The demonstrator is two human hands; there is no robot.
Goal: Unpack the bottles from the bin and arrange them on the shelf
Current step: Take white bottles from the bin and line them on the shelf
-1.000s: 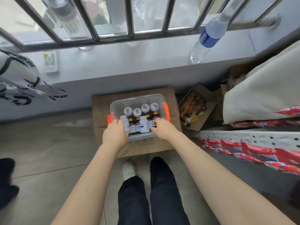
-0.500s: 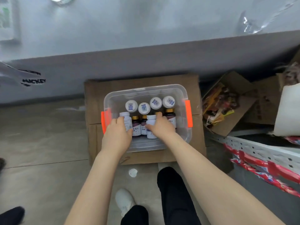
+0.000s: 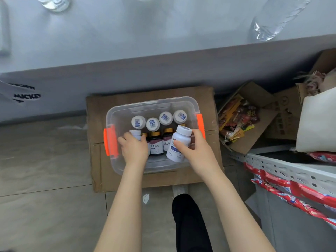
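While the right hand (image 3: 197, 151) grips a white bottle (image 3: 179, 143) above the bin (image 3: 154, 106), the left hand (image 3: 134, 149) closes around another bottle (image 3: 136, 134) inside it.

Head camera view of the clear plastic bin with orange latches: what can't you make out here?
- Small white bottle under the left hand: mostly covered, so the grip is unclear.
- Dark amber gold-capped bottles: the count is hidden by both hands.
- Right hand's white bottle: label too blurred to read.
- Grey metal shelf: cut off by the right edge.
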